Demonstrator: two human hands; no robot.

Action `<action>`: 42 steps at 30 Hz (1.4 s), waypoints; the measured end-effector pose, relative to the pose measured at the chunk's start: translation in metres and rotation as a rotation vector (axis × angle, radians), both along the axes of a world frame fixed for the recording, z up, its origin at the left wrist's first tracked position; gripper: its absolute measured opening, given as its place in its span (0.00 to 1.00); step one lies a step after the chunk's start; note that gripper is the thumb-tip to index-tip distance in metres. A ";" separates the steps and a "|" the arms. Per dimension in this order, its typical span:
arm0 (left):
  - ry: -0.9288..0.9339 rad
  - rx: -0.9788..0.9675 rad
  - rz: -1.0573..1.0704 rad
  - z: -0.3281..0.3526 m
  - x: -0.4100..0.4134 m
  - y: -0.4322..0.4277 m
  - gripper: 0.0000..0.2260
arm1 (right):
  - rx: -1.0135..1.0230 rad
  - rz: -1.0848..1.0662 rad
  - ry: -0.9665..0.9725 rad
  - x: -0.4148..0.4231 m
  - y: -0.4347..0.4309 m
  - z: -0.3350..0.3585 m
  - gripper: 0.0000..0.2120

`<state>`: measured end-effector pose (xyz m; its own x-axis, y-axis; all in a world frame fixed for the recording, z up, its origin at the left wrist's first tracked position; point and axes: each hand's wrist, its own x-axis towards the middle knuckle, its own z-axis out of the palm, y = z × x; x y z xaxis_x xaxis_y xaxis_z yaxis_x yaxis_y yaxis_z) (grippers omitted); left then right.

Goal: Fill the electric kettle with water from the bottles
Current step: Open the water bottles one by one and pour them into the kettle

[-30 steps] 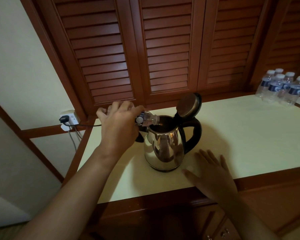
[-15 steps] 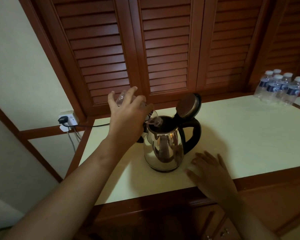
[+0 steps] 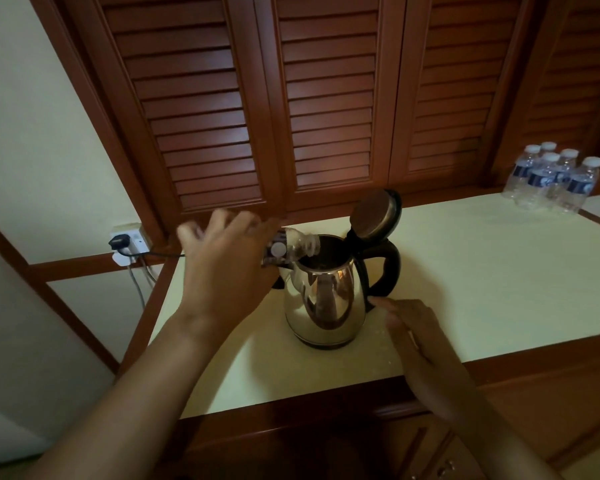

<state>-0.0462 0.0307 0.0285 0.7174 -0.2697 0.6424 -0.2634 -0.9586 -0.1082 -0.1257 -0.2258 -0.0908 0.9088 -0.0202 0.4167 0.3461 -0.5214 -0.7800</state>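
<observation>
In the head view, the kettle (image 3: pixel 326 299) stands on the counter (image 3: pixel 482 271) with its lid (image 3: pixel 374 214) swung up and its mouth open. The left hand (image 3: pixel 226 268) grasps a bottle (image 3: pixel 291 247) just left of the kettle, tipped so the neck lies over the kettle's rim. Blur hides how the fingers wrap it. The right hand (image 3: pixel 413 327) rests flat and relaxed on the counter just right of the kettle's base, holding nothing.

Pouring seems under way. Neither the kettle's water level nor what is left in the bottle can be made out. Well to the kettle's right, at the back, the spare bottles (image 3: pixel 551 181) stand capped, so more water probably remains to be poured.
</observation>
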 end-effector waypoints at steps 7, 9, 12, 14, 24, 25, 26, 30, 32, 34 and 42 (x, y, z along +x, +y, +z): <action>0.351 -0.542 -0.141 -0.032 -0.057 -0.012 0.25 | 0.474 -0.006 -0.076 0.004 0.038 0.083 0.10; 0.407 -0.644 -0.215 -0.041 -0.065 -0.017 0.24 | 0.473 0.008 -0.050 0.009 0.045 0.089 0.11; 0.435 -0.732 -0.276 -0.048 -0.072 -0.022 0.26 | 0.402 0.047 0.001 0.011 0.050 0.085 0.11; 0.433 -0.776 -0.323 -0.050 -0.073 -0.021 0.26 | 0.411 0.111 0.022 0.011 0.050 0.080 0.10; 0.954 -1.167 -0.639 -0.041 -0.071 -0.033 0.14 | 0.171 0.352 0.064 0.001 0.015 0.090 0.17; 1.033 -1.220 -0.673 -0.040 -0.070 -0.036 0.13 | 0.165 0.388 0.088 0.000 0.009 0.094 0.17; 1.108 -1.275 -0.709 -0.042 -0.067 -0.039 0.12 | 0.147 0.420 0.109 -0.001 0.003 0.099 0.17; 1.451 -1.402 -0.822 -0.056 -0.045 -0.057 0.23 | -0.006 0.430 0.169 0.000 -0.025 0.115 0.17; 1.569 -1.426 -0.906 -0.061 -0.037 -0.066 0.33 | -0.129 0.368 0.134 0.000 -0.038 0.122 0.13; 1.615 -1.404 -0.952 -0.063 -0.030 -0.081 0.27 | -0.295 0.252 -0.032 0.002 -0.052 0.127 0.10; 0.730 -0.782 -0.842 -0.076 -0.013 -0.172 0.09 | -0.561 -0.032 -0.134 0.035 -0.117 0.113 0.31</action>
